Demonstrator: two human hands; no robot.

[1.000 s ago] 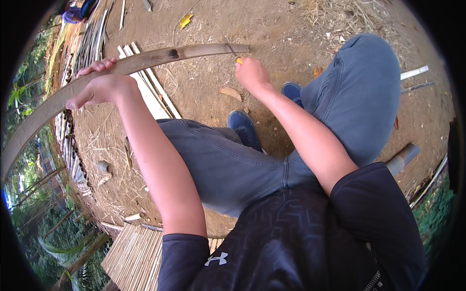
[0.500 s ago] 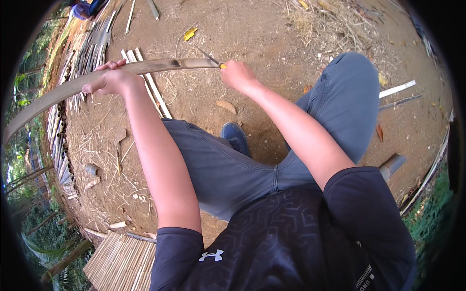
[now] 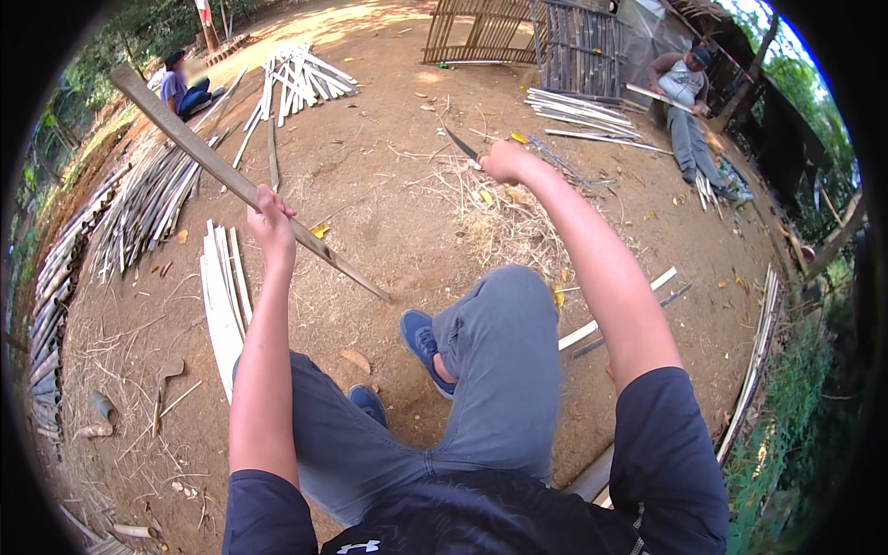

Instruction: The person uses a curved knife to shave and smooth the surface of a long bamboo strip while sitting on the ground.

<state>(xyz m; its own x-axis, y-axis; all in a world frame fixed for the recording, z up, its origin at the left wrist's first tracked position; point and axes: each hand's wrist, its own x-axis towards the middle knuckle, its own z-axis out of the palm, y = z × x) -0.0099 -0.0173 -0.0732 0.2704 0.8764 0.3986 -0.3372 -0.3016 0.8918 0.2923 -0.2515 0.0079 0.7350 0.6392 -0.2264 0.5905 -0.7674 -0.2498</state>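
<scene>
My left hand (image 3: 272, 229) is closed around a long brown bamboo strip (image 3: 199, 153). The strip slants from the far left down to the ground, where its narrow lower end points in front of my left shoe. In my right hand (image 3: 507, 164) is a knife (image 3: 461, 145) with a dark blade aimed up and to the left. The blade is well apart from the strip, over a patch of pale shavings (image 3: 499, 217).
Pale bamboo slats (image 3: 219, 291) lie beside my left knee. Stacked poles (image 3: 153, 213) line the left side; more strips (image 3: 301, 83) are piled ahead. Two people sit farther off, one (image 3: 183, 88) at left, one (image 3: 686, 88) at right holding a strip. Lattice panels (image 3: 578, 46) stand behind.
The view has tilted up. The knife has come off the strip and moved away to the right. The strip has swung from nearly level to a steep slant, its near end down on the ground.
</scene>
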